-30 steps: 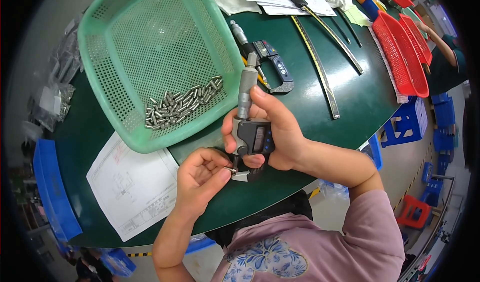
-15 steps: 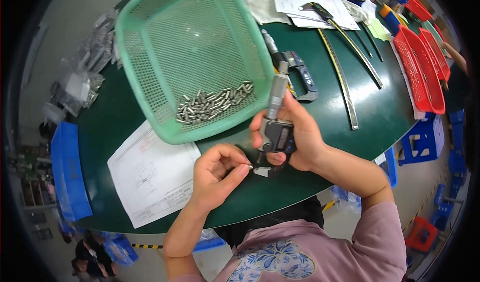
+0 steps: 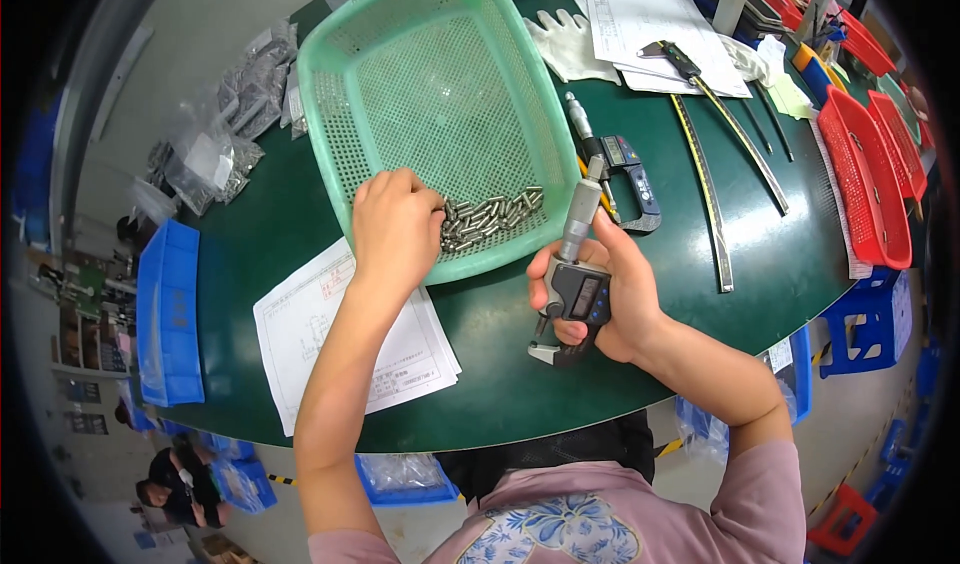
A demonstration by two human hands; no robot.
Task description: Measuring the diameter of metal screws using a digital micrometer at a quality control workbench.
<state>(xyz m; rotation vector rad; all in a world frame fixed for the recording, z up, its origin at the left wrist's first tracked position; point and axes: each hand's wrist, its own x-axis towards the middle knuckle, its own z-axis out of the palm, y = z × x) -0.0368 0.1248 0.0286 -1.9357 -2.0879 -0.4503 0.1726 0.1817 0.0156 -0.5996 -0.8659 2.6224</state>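
Observation:
My right hand is wrapped round a digital micrometer, its thimble pointing up and away and its frame toward me. Nothing shows between the micrometer's jaws. My left hand is over the near-left part of a green mesh basket, fingers curled in toward the left end of a pile of small metal pins. Its fingertips are partly hidden, so I cannot make out what they hold. A second digital micrometer lies on the table just right of the basket.
Printed sheets lie at the near left, beside a blue bin. Bagged parts are at the far left. On the right are a caliper, a steel rule, a white glove and red baskets.
My left hand has left the micrometer's jaws, where it held a small metal pin, and moved up and left to the basket. My right hand still grips the micrometer. The view has shifted slightly.

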